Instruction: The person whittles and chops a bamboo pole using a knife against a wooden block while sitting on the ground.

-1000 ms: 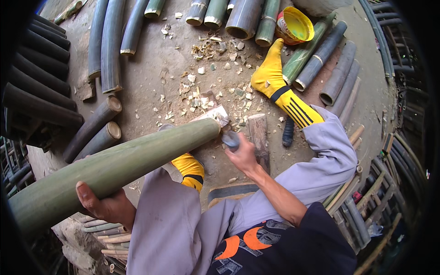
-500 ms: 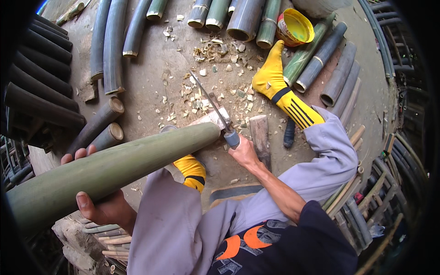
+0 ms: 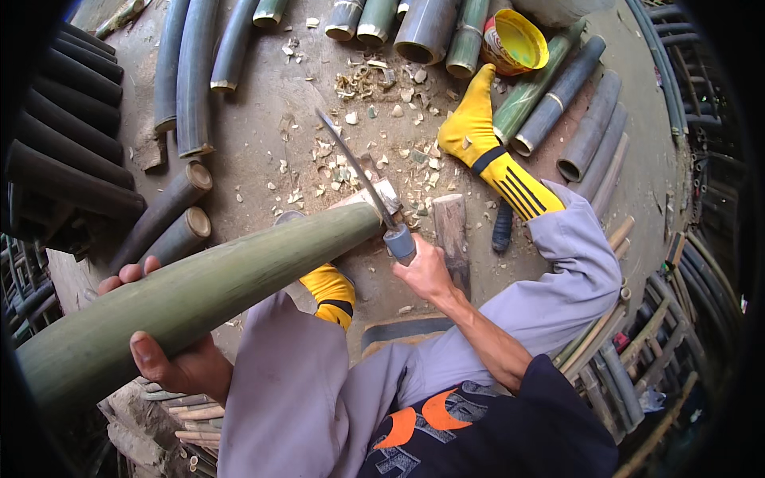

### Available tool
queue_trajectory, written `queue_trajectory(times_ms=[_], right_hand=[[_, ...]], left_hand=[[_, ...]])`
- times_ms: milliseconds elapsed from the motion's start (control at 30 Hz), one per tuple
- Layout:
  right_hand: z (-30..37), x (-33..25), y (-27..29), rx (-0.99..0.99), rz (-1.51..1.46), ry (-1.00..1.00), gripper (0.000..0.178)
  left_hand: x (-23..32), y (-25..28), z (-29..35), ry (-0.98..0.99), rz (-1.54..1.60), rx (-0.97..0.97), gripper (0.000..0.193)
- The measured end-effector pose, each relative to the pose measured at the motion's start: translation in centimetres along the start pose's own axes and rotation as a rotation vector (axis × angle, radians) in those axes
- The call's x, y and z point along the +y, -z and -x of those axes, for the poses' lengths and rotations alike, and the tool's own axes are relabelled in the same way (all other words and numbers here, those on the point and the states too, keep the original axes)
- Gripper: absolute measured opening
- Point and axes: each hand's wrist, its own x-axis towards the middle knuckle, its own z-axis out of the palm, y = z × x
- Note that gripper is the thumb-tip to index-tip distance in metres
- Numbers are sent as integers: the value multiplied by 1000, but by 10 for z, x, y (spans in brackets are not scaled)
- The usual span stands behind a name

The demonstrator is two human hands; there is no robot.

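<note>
A thick green bamboo pole (image 3: 199,291) slants from the lower left up to the middle. My left hand (image 3: 179,362) is wrapped round it from beneath, thumb on the near side and fingertips showing over the far side. My right hand (image 3: 424,267) grips the grey handle of a machete (image 3: 356,169) with a long, slim blade. The blade points up and to the left, its lower part right at the pole's far end. Under that end lies a pale wooden block (image 3: 388,193), partly hidden by the pole and blade.
Bamboo chips (image 3: 398,171) litter the ground beyond the block. Cut bamboo tubes (image 3: 426,32) lie along the far side and to the left. A yellow tub (image 3: 514,44) stands near my yellow-socked right foot (image 3: 470,131). A wooden stake (image 3: 451,235) and a dark handle (image 3: 502,227) lie nearby.
The machete blade has tilted a little up and to the left, its lower part now against the pole's end. The pole has shifted slightly; both hands keep their grip.
</note>
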Motion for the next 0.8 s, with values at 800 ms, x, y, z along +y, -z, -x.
queue_trajectory(times_ms=[800], right_hand=[[6, 5, -9, -7, -45, 42, 30]], left_hand=[[7, -2, 8, -6, -12, 79, 68]])
